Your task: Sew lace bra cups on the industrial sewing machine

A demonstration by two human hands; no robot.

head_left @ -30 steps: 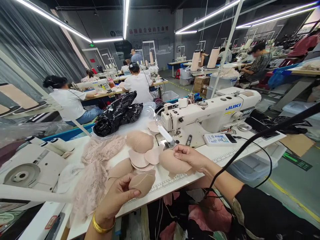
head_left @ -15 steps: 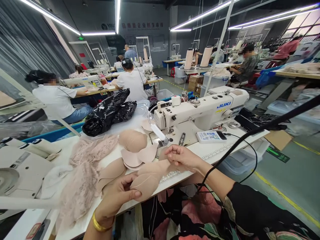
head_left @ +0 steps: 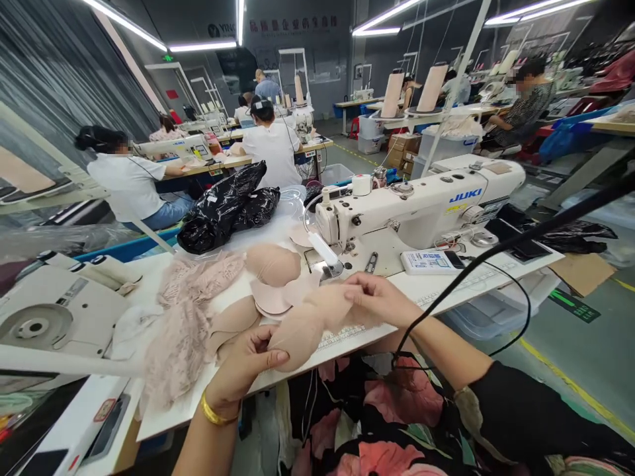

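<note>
Between my two hands stretches a beige bra cup piece [head_left: 299, 336], held above the table's front edge. My left hand [head_left: 248, 363], with a gold bangle at the wrist, pinches its left end between thumb and fingers. On the right end, my right hand [head_left: 381, 299] is closed with the fingertips together. Just behind lie more beige bra cups [head_left: 272, 264] and paler cup pieces [head_left: 278, 294]. The white sewing machine [head_left: 411, 205] stands beyond my right hand, with a pair of thread snips [head_left: 371, 262] on its bed.
Pink lace fabric [head_left: 183, 330] is heaped on the left of the table. A black plastic bag [head_left: 223, 211] lies behind it. A small white device [head_left: 431, 262] sits right of the snips, and a black cable [head_left: 471, 271] crosses the right side. Several co-workers sit at machines farther off.
The view has shifted left, so the scene sits farther right. My right hand's fingers have turned downward on the cup piece, which now looks flatter and more spread between both hands.
</note>
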